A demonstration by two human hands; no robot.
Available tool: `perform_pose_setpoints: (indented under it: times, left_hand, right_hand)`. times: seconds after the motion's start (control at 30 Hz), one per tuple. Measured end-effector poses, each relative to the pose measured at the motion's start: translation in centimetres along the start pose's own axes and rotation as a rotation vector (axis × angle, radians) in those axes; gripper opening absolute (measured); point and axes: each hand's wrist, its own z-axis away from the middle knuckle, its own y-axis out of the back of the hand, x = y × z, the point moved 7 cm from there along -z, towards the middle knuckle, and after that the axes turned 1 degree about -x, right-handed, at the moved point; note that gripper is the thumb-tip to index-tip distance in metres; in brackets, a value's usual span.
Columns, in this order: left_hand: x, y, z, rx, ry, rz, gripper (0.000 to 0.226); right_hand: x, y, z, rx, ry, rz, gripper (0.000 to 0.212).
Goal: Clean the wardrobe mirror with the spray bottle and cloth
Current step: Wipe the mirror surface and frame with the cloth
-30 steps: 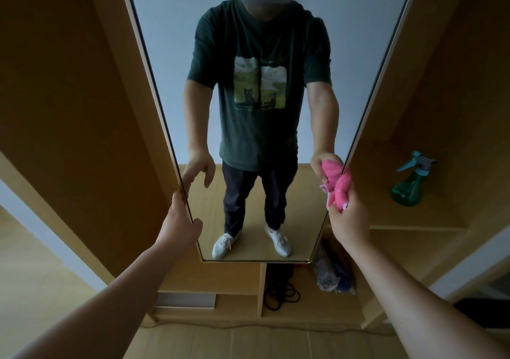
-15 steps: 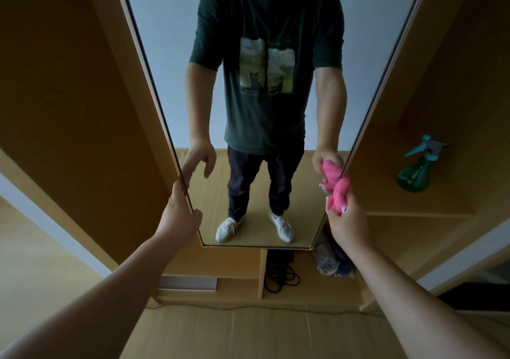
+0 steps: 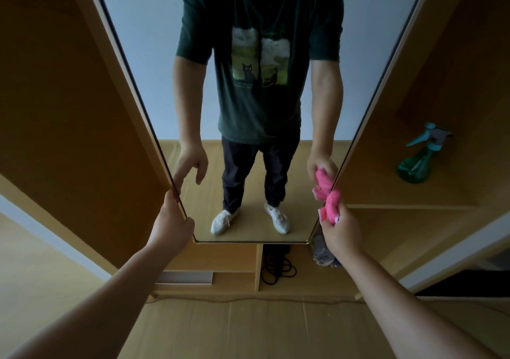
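Cloth [image 3: 331, 202] bunched in right hand [image 3: 342, 229] at mirror [image 3: 143, 55] edge; left hand [image 3: 171, 220] pinches opposite edge (thumb could smear glass).

Location type: a room in a home, at a fitted wardrobe.

Indicators:
- A tall, narrow-framed mirror [image 3: 143, 55] stands between the light-wood panels of the wardrobe [image 3: 69, 110].
- Right of the mirror, an open wooden shelf [image 3: 386, 195] carries a green spray bottle [image 3: 416, 162] with a teal trigger head.
- Below the mirror, an upright panel divides two open compartments. The right compartment holds a coiled black cable [image 3: 278, 269] and a bundle of fabric items [image 3: 321, 253].
- In front of the mirror, the floor [image 3: 248, 328] is light wood planking.
- The mirror reflects a person in a printed T-shirt, dark trousers and white sneakers, a plain pale wall and the same wood floor.
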Motion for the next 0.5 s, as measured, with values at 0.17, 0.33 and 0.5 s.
perform_pose_setpoints:
  times: [0.17, 0.33, 0.5]
  left_hand:
    - [-1.2, -1.3, -0.1, -0.029, 0.036, -0.019, 0.076]
    - [-2.0, -2.4, -0.3, -0.034, 0.033, -0.045, 0.076]
    - [-3.2, -3.5, -0.4, -0.054, 0.065, -0.046, 0.078]
  right_hand:
    - [1.7, -1.0, 0.1, -0.035, -0.033, 0.002, 0.035]
    - [3.2, -2.0, 0.3, -0.089, -0.085, -0.021, 0.042]
    - [4.2, -3.2, 0.7, -0.142, -0.115, -0.04, 0.04]
